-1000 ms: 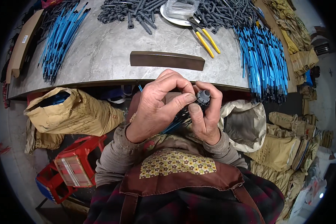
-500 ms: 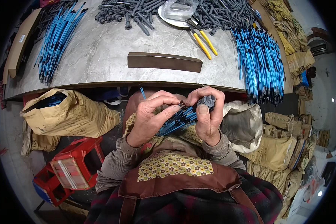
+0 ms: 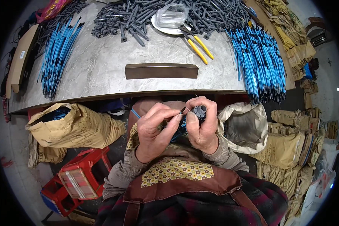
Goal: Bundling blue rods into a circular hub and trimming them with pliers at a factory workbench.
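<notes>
My left hand (image 3: 156,130) is closed in a pinch on a thin blue stick (image 3: 135,113) whose far end sticks out left past the fingers. A small dark tip (image 3: 183,109) shows between thumb and forefinger. Close beside it, my right hand (image 3: 204,130) is wrapped round a grey ribbed plastic fitting (image 3: 200,110), its round open end facing up. A thin pale wire or needle runs by the right fingertips, near the dark tip; whether they touch I cannot tell. More blue sticks (image 3: 180,130) lie below the hands over my lap, partly hidden.
On the table (image 3: 98,71) lie a dark brown bar (image 3: 161,71), yellow-handled pliers (image 3: 198,49), heaped grey fittings (image 3: 133,19) and bundles of blue sticks (image 3: 258,64) (image 3: 60,60). An open paper sack (image 3: 79,126) stands left, a pale sack (image 3: 260,128) right, red stools (image 3: 81,173) lower left.
The whole view has shifted slightly, the table sitting lower. The blue stick in my left hand has swung from nearly upright to leaning left. Both hands keep their grip.
</notes>
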Demonstrator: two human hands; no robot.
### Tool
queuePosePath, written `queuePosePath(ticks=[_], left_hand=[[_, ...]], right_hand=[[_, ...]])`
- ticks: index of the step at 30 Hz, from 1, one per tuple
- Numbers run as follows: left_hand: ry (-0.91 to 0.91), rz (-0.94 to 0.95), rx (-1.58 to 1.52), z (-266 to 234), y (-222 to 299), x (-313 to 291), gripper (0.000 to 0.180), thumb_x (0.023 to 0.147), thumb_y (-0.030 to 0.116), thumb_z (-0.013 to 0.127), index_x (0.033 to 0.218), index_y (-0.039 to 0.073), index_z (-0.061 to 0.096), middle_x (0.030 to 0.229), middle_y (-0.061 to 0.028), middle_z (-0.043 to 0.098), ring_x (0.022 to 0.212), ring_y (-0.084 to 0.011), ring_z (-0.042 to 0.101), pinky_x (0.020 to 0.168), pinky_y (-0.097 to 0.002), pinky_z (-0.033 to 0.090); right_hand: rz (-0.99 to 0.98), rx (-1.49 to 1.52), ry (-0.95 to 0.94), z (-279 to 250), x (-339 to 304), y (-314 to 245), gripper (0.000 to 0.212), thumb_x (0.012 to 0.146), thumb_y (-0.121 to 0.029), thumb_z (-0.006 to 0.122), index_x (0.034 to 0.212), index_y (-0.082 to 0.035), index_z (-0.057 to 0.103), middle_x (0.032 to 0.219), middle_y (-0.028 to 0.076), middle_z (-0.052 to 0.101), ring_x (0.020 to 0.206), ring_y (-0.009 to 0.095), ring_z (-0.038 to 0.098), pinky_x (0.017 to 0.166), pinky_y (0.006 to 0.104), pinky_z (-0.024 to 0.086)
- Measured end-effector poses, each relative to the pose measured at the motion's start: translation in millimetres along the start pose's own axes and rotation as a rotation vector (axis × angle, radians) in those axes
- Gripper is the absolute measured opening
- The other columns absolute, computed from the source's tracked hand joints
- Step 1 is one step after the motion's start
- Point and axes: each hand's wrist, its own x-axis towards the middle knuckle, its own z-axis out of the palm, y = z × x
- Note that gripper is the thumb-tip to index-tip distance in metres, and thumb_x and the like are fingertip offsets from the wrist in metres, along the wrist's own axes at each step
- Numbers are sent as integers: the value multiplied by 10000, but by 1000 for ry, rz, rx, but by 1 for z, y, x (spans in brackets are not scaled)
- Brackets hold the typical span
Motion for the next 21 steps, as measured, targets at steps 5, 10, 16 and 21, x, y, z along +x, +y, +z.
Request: queuePosePath(ticks=[5,10,16,21], left_hand=[[-1,68,66,0,-1,1,170,817,-82,685,976,-22,696,865,-53,609,674,-107,501,583,-217,411],[0,95,65,-1,-1,-1,180,818,-83,682,986,-18,694,865,-54,610,665,-110,497,568,-223,408],[-55,5,-14,-4,1,0,179,824,-83,672,992,-28,694,919,-88,638,751,-136,533,674,-231,425],[-187,-188,-278,-18,-2,10,178,825,-69,687,996,-22,695,942,-97,641,786,-144,548,706,-239,444]], right_hand=[[21,-21,-23,-1,0,-2,251,924,-69,531,1154,-10,451,987,133,574,766,176,536,712,285,472],[28,-43,-30,0,0,-4,257,921,-71,541,1154,-9,451,988,134,575,756,176,530,706,284,472],[16,-87,-27,1,1,-3,291,913,-82,577,1162,-4,448,979,137,575,774,195,541,705,302,475],[-111,-97,-67,1,4,5,386,887,-104,671,1176,15,444,976,148,584,759,222,567,654,320,484]])
